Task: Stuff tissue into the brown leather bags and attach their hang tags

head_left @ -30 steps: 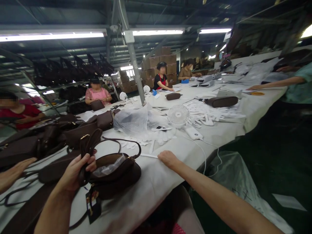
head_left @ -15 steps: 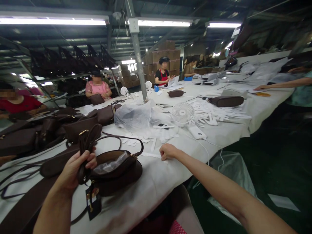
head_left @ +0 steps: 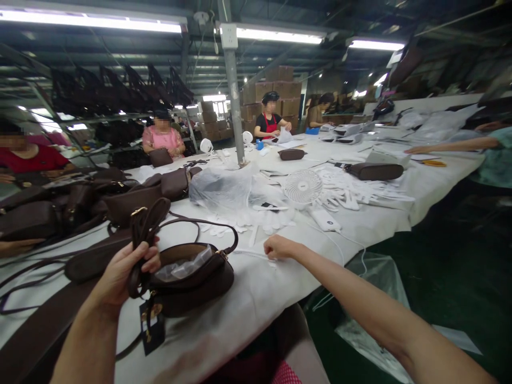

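Note:
My left hand (head_left: 130,262) is closed around a folded dark brown strap (head_left: 151,221) with a gold buckle. Just right of it, a dark brown handbag (head_left: 200,293) stands open on the table, clear plastic (head_left: 186,268) showing inside and its loop handle raised. A black hang tag (head_left: 152,333) dangles at the bag's near left side. Farther right, my right hand (head_left: 281,247) rests low at the table with its fingers pinched at the end of a thin white strip (head_left: 252,253); the fingertips are partly hidden.
Brown bags (head_left: 132,205) are heaped on the left. Beyond my hands lie a plastic bag (head_left: 220,189), a white fan (head_left: 303,186) and several white cut-out pieces (head_left: 348,194). A post (head_left: 234,101) rises from the table. Co-workers sit around it; one arm (head_left: 452,145) reaches in from the right.
The view has shifted slightly. My left hand still grips the strap, and my right hand stays at the white strip with almost no movement.

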Motion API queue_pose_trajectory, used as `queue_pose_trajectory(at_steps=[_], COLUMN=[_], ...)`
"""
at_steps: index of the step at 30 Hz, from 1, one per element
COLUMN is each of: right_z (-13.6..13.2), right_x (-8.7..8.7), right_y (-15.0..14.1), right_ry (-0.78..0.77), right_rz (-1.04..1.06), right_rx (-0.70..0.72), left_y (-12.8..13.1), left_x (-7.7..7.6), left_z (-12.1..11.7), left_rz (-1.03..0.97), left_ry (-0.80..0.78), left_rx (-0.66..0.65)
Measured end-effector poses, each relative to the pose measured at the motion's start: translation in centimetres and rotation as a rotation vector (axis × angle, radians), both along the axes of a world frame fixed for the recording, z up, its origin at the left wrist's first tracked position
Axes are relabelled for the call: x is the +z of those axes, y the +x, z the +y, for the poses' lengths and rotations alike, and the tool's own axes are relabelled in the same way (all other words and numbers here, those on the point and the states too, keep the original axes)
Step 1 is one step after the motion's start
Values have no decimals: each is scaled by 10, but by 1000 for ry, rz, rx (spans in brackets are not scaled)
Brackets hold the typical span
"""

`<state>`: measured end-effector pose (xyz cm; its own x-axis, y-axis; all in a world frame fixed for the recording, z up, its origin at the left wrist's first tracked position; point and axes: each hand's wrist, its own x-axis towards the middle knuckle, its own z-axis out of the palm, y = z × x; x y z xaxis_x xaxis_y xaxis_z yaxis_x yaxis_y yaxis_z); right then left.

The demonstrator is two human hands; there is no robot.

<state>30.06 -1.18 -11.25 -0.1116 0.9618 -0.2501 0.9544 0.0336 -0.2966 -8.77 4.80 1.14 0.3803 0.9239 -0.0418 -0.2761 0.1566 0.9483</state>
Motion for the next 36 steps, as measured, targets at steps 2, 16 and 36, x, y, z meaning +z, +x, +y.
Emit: queue_pose_trajectory(at_steps=[2,16,36], right_z=[-9,-16,-25], right_x=[-6,-14,133], right_y=[-7,-3,-190], right_ry=[75,626,-64], right_rz=[-37,307,1178], right_rx=[-14,-455,-50], left_y=[-1,-3,3], left_x=[0,-5,-1], left_z=[0,-2,-6], left_rz=[-4,-10,48], left_ry=[3,25,181], left_rx=[-7,-35,-128])
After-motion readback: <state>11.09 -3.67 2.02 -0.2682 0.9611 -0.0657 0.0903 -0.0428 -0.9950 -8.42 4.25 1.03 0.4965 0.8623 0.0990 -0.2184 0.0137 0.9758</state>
